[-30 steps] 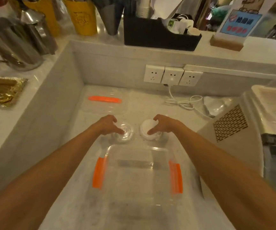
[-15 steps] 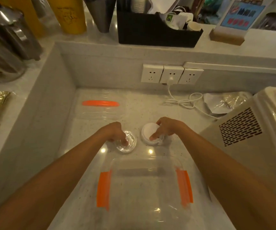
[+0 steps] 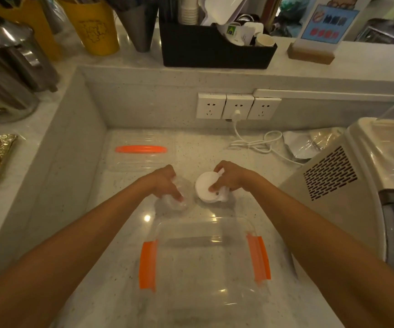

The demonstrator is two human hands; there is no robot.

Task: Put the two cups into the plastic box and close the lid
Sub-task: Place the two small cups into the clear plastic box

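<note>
A clear plastic box [image 3: 205, 268] with orange side clips stands open on the counter right in front of me. Just behind it are two cups. My left hand [image 3: 165, 183] grips the clear glass cup [image 3: 174, 202], which looks tilted under my fingers. My right hand [image 3: 229, 178] holds the white cup [image 3: 205, 189], tipped so its round white face points at me. The box's clear lid [image 3: 141, 150], with an orange handle strip, lies flat further back on the left.
A white appliance with a vent grille [image 3: 330, 178] stands close on the right. A white cable [image 3: 255, 143] runs from wall sockets [image 3: 237, 106] at the back. The raised ledge holds a black organiser [image 3: 214, 46], yellow cups [image 3: 94, 27] and metal jugs [image 3: 9, 67].
Both hands have closed further round their cups. The white cup has tipped toward me and the glass cup has tilted. The camera has moved closer and looks more steeply down.
</note>
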